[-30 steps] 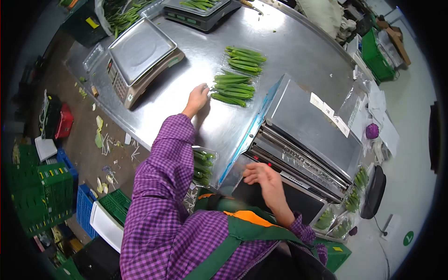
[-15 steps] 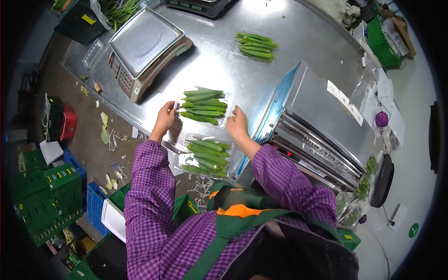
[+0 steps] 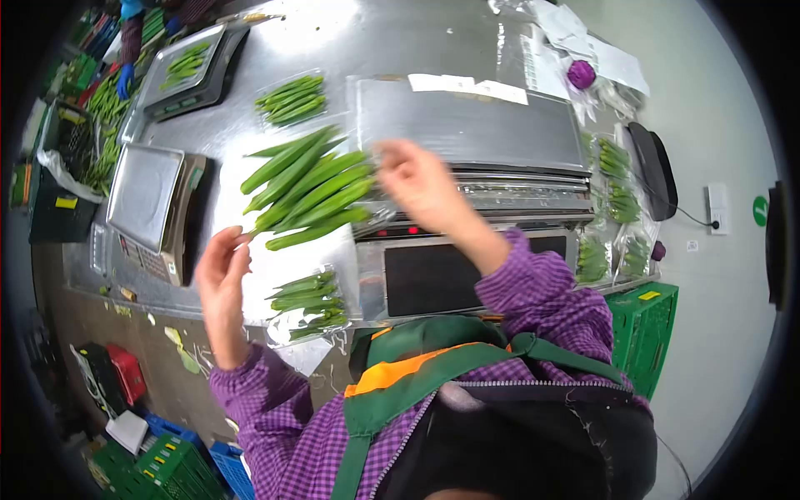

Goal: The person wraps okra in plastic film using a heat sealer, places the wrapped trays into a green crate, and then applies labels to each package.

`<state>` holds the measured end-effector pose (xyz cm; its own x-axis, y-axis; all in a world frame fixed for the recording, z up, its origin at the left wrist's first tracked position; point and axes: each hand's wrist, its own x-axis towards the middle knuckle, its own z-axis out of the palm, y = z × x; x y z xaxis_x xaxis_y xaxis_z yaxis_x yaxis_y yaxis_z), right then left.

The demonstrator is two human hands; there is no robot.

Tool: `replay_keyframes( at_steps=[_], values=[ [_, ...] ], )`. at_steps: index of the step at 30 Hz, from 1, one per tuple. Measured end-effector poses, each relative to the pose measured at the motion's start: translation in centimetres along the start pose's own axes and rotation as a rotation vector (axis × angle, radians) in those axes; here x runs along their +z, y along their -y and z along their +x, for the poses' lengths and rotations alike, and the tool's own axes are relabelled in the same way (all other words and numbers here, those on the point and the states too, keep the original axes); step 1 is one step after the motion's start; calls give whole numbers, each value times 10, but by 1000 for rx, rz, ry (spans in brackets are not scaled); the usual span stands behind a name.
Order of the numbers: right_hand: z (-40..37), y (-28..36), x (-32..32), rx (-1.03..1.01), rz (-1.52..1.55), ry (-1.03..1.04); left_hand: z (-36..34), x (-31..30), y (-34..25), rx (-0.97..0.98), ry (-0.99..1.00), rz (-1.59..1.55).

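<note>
the okra tray (image 3: 312,187) spans lengthwise from the left hand (image 3: 221,283) up to the right hand (image 3: 417,183). the right, blurred, seems clamped on its end; the left is spread wide, just touching the pod tips

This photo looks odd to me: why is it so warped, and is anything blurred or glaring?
Head view: the fisheye lens bends the steel table and blackens the corners; the right hand and the lifted okra tray look motion-blurred; lamp glare whitens the table's far end.
</note>
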<state>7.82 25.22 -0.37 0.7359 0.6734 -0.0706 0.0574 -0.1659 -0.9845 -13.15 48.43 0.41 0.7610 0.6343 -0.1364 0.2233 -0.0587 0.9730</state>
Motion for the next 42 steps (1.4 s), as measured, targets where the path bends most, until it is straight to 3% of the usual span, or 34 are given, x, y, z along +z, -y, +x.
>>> replay_keyframes(
  at_steps=[2,5,8,11,16,20,21,23,25,26,27,29,31,33,34,35,36,37,39,40,42],
  values=[
    [-8,-10,-65,-7,-9,-139,15,67,-24,81,124,89],
    [-17,-27,-152,78,-61,-380,53,170,-16,178,273,-2],
    [-21,-58,-220,81,-138,-502,80,254,-11,272,315,158],
    [-22,-88,-258,68,-292,-503,85,296,-14,243,346,368],
    [-45,-91,-273,83,-357,-392,67,288,-17,276,333,395],
    [-121,-57,-268,-164,-1057,-577,22,238,-23,406,147,538],
    [-133,-60,-266,-172,-1054,-576,7,229,-31,308,125,697],
    [-150,-70,-261,99,-1115,-483,0,231,-31,201,99,856],
    [-136,-82,-243,-7,-936,-536,3,247,-23,238,141,888],
    [-125,-85,-240,92,-749,-501,8,254,-27,155,208,838],
    [-127,-85,-241,91,-748,-501,6,250,-27,156,206,839],
    [-128,-83,-246,164,106,-439,8,237,-27,-105,312,201],
    [-145,-54,-243,181,256,-467,-18,220,-45,-232,335,34],
    [-162,-50,-252,328,724,-234,-28,209,-42,-438,430,-41],
    [-162,-46,-254,267,809,-155,-28,207,-42,-440,430,-40],
    [-157,-39,-257,264,807,-153,-25,206,-44,-567,594,-375],
    [-150,-27,-260,107,865,-109,-21,207,-48,-684,755,-717],
    [-142,-14,-262,-51,919,-66,-13,210,-58,-681,761,-717],
    [-114,16,-268,-277,949,-80,13,220,-90,-175,1007,-798],
    [-98,26,-277,-388,914,-44,28,223,-106,-142,997,-918],
    [-61,58,-276,-445,645,-357,68,242,-130,-85,969,-1125]
  ],
)
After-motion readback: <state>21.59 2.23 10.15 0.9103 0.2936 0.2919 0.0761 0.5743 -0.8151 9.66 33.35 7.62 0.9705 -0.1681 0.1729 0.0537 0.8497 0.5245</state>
